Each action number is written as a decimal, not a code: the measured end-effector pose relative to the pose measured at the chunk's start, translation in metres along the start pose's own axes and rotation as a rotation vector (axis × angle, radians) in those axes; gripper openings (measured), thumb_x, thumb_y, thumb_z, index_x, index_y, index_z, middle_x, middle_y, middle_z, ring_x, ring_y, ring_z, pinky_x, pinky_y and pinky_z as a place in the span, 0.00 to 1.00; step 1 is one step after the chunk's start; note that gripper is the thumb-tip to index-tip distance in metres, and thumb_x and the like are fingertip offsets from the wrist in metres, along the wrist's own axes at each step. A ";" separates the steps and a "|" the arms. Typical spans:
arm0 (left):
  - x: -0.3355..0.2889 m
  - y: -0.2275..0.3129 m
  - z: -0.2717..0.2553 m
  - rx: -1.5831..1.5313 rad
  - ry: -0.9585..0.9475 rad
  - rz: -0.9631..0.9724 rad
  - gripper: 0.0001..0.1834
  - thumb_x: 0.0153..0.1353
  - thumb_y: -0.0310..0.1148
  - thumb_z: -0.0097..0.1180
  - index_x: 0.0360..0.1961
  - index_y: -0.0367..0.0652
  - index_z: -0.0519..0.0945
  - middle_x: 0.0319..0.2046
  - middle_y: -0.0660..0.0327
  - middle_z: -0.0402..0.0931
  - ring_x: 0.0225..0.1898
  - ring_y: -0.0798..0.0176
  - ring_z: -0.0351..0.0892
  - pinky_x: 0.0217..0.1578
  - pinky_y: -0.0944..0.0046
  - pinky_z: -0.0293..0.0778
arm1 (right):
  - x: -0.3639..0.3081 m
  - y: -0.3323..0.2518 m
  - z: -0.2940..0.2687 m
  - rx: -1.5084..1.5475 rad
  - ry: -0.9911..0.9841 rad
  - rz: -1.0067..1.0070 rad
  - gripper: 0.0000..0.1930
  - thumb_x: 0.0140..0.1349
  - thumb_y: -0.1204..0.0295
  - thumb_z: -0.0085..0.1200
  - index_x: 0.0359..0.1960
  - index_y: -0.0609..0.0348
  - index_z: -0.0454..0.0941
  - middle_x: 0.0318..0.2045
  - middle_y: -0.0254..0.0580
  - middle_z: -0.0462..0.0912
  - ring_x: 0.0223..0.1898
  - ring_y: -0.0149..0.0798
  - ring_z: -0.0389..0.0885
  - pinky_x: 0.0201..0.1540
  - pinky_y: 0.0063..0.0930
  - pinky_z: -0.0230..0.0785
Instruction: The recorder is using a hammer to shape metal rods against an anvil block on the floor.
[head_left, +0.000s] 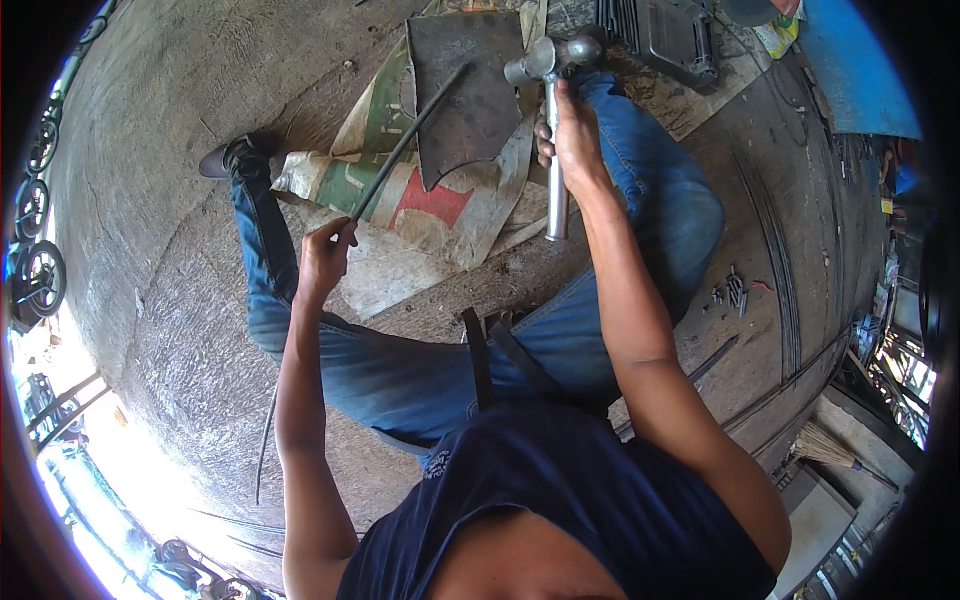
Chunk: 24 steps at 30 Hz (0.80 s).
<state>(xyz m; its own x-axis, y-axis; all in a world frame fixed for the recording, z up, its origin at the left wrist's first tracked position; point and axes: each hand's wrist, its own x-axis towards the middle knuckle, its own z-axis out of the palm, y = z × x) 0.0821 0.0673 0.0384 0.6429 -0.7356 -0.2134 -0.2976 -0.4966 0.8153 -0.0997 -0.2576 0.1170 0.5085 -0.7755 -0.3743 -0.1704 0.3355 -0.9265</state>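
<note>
My left hand (pixel 325 258) is closed round a long dark metal rod (pixel 408 140). The rod slants up and to the right, and its far end lies over a dark metal plate (pixel 465 100); I cannot tell whether they touch. My right hand (pixel 577 145) grips the handle of a ball-peen hammer (pixel 556 205), its steel head raised to the right of the plate. Beneath the plate, a worn woven sack (pixel 400 265) with green and red patches spreads over the ground between my legs.
A dark case (pixel 680 42) stands at the far right beside several dark bars (pixel 620 22). Long thin rods (pixel 775 265) and small metal pieces (pixel 737 290) lie right of my knee. A broom (pixel 828 447) is at lower right. Wheels (pixel 42 280) line the left edge.
</note>
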 end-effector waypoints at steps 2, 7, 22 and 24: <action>0.003 -0.005 -0.002 -0.125 -0.060 -0.060 0.11 0.67 0.32 0.54 0.39 0.34 0.81 0.21 0.62 0.77 0.12 0.74 0.69 0.13 0.68 0.62 | -0.001 0.000 0.001 -0.005 0.000 0.020 0.25 0.69 0.42 0.42 0.30 0.53 0.68 0.15 0.27 0.66 0.11 0.23 0.61 0.13 0.20 0.54; 0.006 -0.012 -0.011 -0.316 -0.235 -0.147 0.15 0.69 0.37 0.52 0.37 0.32 0.81 0.21 0.63 0.77 0.11 0.77 0.65 0.12 0.72 0.59 | -0.002 0.001 0.007 0.001 -0.044 0.008 0.26 0.68 0.42 0.43 0.29 0.53 0.68 0.15 0.28 0.67 0.11 0.23 0.61 0.13 0.19 0.55; 0.006 -0.010 0.001 0.037 -0.052 0.158 0.16 0.68 0.36 0.53 0.32 0.32 0.80 0.19 0.53 0.77 0.19 0.57 0.75 0.25 0.61 0.70 | 0.047 0.029 0.036 -0.762 0.119 -0.353 0.33 0.68 0.45 0.42 0.21 0.67 0.75 0.16 0.53 0.78 0.24 0.54 0.82 0.32 0.46 0.71; 0.007 -0.010 0.004 0.118 -0.021 0.179 0.15 0.67 0.36 0.54 0.30 0.33 0.79 0.19 0.50 0.77 0.19 0.51 0.74 0.25 0.59 0.71 | 0.047 0.026 0.038 -0.774 0.114 -0.305 0.35 0.68 0.42 0.39 0.22 0.66 0.76 0.18 0.53 0.79 0.26 0.53 0.83 0.34 0.46 0.72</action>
<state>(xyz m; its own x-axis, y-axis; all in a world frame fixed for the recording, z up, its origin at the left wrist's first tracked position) 0.0866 0.0652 0.0259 0.5577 -0.8258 -0.0834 -0.4872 -0.4070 0.7727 -0.0482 -0.2654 0.0769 0.5445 -0.8362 -0.0661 -0.5917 -0.3271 -0.7368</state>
